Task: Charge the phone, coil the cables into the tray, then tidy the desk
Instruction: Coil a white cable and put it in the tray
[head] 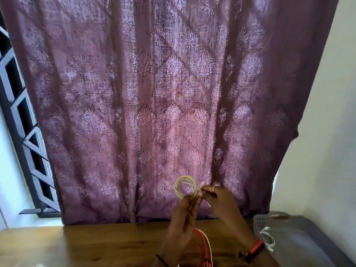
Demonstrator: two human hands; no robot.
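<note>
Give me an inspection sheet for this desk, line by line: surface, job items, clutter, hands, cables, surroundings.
Surface: wooden desk, brown.
Job's things: grey tray at right, holding a coiled white cable; phone not seen.
Clutter: white corner at the bottom edge, unidentifiable.
Hands: left hand and right hand up above the desk, fingers of both pinching the cream cable coil.
Cables: red cables and a loose white cable lie on the desk under the hands.
Surroundings: purple curtain behind, window grille left, pale wall right.

A purple patterned curtain [173,93] hangs from centre to 12 o'clock. A dark window grille [23,132] shows at 9 o'clock, a pale wall [327,132] at 3 o'clock.
</note>
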